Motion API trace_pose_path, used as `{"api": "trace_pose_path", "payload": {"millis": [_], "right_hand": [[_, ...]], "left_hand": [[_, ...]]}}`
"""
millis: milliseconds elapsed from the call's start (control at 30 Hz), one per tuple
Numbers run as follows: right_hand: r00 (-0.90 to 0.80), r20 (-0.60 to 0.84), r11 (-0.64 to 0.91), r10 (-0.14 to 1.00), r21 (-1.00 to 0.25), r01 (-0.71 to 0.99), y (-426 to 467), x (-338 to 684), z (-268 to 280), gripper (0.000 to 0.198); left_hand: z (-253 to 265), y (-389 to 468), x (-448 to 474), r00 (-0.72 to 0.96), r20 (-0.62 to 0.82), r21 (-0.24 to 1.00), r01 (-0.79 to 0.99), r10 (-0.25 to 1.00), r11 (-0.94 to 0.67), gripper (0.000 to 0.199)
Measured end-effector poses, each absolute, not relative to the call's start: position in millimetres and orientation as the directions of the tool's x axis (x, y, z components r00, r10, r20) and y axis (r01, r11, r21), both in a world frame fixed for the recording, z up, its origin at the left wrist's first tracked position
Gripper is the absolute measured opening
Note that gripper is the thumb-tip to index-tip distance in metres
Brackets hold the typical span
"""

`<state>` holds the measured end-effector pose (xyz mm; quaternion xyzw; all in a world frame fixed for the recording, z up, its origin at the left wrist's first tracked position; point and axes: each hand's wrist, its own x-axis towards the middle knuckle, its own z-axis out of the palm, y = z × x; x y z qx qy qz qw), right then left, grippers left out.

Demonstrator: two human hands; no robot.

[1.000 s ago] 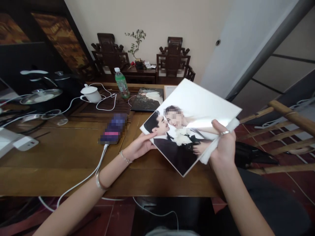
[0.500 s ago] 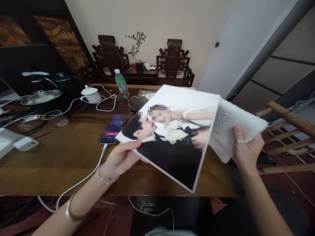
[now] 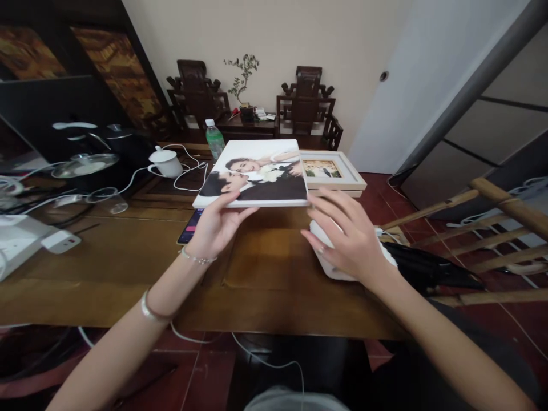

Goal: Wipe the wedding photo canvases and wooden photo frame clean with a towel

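A white-edged photo panel [image 3: 261, 184] printed with a couple in dark and white clothes is held above the table, tilted nearly flat. My left hand [image 3: 216, 227] grips its near left edge, thumb on top and fingers underneath. Beside the panel's near right corner is my right hand [image 3: 349, 237], fingers stretched and apart; whether a fingertip touches the corner I cannot tell. A white fluffy cloth [image 3: 331, 268] lies on the table under that hand and is partly covered by it. Behind the panel, partly hidden, rests a pale picture frame [image 3: 353, 181] with a small photo inside.
On the wooden table [image 3: 274, 308], a phone [image 3: 188, 231] lies partly under the panel. A green-labelled bottle [image 3: 214, 140], lidded white cup [image 3: 166, 164], clear plastic cup [image 3: 109, 201], pot [image 3: 92, 174] and white cables stand left. A bamboo chair [image 3: 509, 205] is at right.
My right hand has let go of the cloth, now on the table, and moved left to the panel's corner. The panel has shifted left and tipped flatter, uncovering the picture frame.
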<state>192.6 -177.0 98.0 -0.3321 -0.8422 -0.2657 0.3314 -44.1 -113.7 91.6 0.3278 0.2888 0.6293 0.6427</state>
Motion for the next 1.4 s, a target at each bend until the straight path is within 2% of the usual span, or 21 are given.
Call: {"api": "trace_pose_path", "payload": {"millis": [67, 167, 233, 333, 367, 433, 467, 500, 600, 667, 700, 1067, 1167, 1267, 1400], "right_hand": [[-0.590, 0.654, 0.579, 0.474, 0.274, 0.768, -148.8, 173.1, 107.0, 0.042], [-0.608, 0.576, 0.535, 0.547, 0.319, 0.783, -114.8, 154.9, 101.4, 0.046], [-0.603, 0.576, 0.526, 0.552, 0.321, 0.788, -101.7, 154.8, 92.1, 0.046], [-0.595, 0.628, 0.530, 0.501, 0.321, 0.785, -92.1, 167.0, 84.2, 0.045], [-0.590, 0.646, 0.529, 0.485, 0.321, 0.786, -90.1, 171.7, 84.4, 0.045], [-0.568, 0.674, 0.512, 0.473, 0.314, 0.799, -86.7, 178.7, 87.9, 0.045], [-0.553, 0.684, 0.499, 0.475, 0.309, 0.810, -85.1, 180.7, 90.4, 0.046], [-0.540, 0.691, 0.486, 0.481, 0.303, 0.820, -83.7, 181.9, 92.8, 0.048], [-0.517, 0.692, 0.460, 0.503, 0.292, 0.839, -79.6, 183.0, 96.4, 0.051], [-0.527, 0.680, 0.457, 0.509, 0.306, 0.835, -76.7, 184.0, 94.8, 0.051], [-0.536, 0.672, 0.456, 0.511, 0.316, 0.832, -75.3, 184.9, 93.3, 0.051], [-0.520, 0.690, 0.448, 0.503, 0.306, 0.840, -69.3, 197.4, 95.8, 0.052], [-0.506, 0.693, 0.446, 0.513, 0.288, 0.847, -70.1, 199.9, 98.9, 0.051], [-0.491, 0.687, 0.450, 0.535, 0.260, 0.854, -71.2, 202.0, 101.0, 0.051], [-0.456, 0.694, 0.439, 0.557, 0.220, 0.871, -72.9, 204.3, 103.5, 0.052]], "left_hand": [[89.3, -109.1, -36.9, 0.018, 0.073, 0.790, -0.611, 0.997, -0.047, 0.026], [82.6, -109.3, -23.6, -0.026, 0.110, 0.795, -0.598, 0.994, -0.103, 0.025], [76.5, -114.0, -14.4, -0.054, 0.154, 0.787, -0.597, 0.987, -0.156, 0.033], [63.3, -124.3, -2.9, -0.032, 0.195, 0.805, -0.566, 0.980, -0.179, 0.039], [57.4, -126.5, -0.5, 0.058, 0.190, 0.834, -0.536, 0.980, -0.130, 0.043], [43.5, -124.7, 1.5, 0.329, 0.094, 0.895, -0.442, 0.940, 0.065, 0.053], [36.4, -119.4, 1.0, 0.416, 0.012, 0.908, -0.385, 0.909, 0.164, 0.052], [29.7, -110.8, -0.3, 0.423, -0.051, 0.904, -0.366, 0.905, 0.222, 0.049], [16.2, -68.7, -5.9, 0.236, -0.184, 0.792, -0.540, 0.954, 0.286, 0.025], [13.2, -36.2, -8.1, 0.111, -0.335, 0.724, -0.605, 0.935, 0.332, 0.017], [12.7, -21.4, -8.2, 0.077, -0.367, 0.718, -0.610, 0.927, 0.335, 0.016], [5.8, 47.2, 4.9, -0.132, -0.377, 0.728, -0.654, 0.917, 0.205, 0.028], [12.5, 52.0, 0.1, -0.133, -0.347, 0.726, -0.665, 0.928, 0.176, 0.028], [24.0, 51.7, -11.0, -0.108, -0.309, 0.726, -0.669, 0.945, 0.160, 0.017], [36.6, 37.7, -32.1, -0.151, -0.272, 0.737, -0.668, 0.950, 0.105, 0.023]]}}
